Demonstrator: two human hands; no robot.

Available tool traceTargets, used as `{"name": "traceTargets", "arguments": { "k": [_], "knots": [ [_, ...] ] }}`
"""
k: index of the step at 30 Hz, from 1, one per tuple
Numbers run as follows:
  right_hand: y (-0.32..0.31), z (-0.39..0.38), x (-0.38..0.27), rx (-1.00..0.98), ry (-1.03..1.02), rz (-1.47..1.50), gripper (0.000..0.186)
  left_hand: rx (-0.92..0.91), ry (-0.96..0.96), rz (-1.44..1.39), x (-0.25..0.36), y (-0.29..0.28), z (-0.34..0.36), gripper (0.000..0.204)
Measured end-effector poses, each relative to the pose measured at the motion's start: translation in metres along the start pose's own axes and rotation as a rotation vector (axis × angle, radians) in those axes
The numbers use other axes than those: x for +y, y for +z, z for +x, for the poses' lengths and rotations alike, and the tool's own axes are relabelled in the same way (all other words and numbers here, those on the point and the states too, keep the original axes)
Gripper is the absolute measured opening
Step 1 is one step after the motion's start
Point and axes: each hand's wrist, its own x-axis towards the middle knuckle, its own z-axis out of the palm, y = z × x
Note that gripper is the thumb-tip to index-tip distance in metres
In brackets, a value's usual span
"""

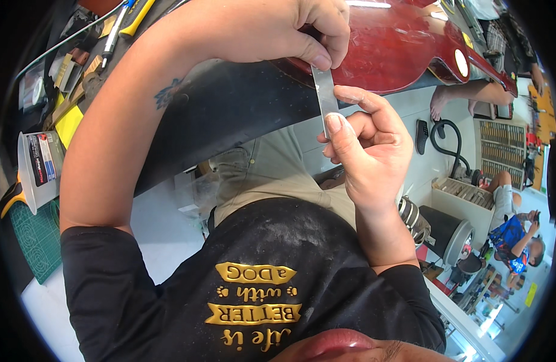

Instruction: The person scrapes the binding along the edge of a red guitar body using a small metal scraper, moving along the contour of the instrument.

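Running bodyward from the left hand [299, 30] to the right hand [377, 145], the metal strip [325, 96] (slightly slanted) has both hands' fingers clamped near its ends, by the red guitar's [380, 57] edge.

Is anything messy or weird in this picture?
Yes: pale dust is smeared across the front of the black shirt, odd because it stands out against dark cloth. The right hand, holding a metal strip, looks dusty too.

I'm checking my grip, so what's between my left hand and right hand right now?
A narrow, flat grey strip, seemingly metal, spans between the left hand and the right hand, held by both; the head view shows it.
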Motion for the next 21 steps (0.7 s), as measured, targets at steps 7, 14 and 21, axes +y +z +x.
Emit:
{"name": "traceTargets", "arguments": {
  "k": [7,14,21],
  "knots": [
    [0.001,-0.003,0.0,0.007,0.018,0.001,0.036,-0.032,-0.03,-0.018,0.0,-0.001,0.001,0.01],
    [0.002,-0.005,-0.001,-0.008,0.037,0.018,0.036,-0.045,0.016,-0.11,-0.016,0.004,-0.001,0.011],
    [0.002,-0.011,0.003,-0.015,0.07,-0.006,0.035,-0.094,0.039,0.032,0.006,-0.004,0.003,0.01]
  ]
}}
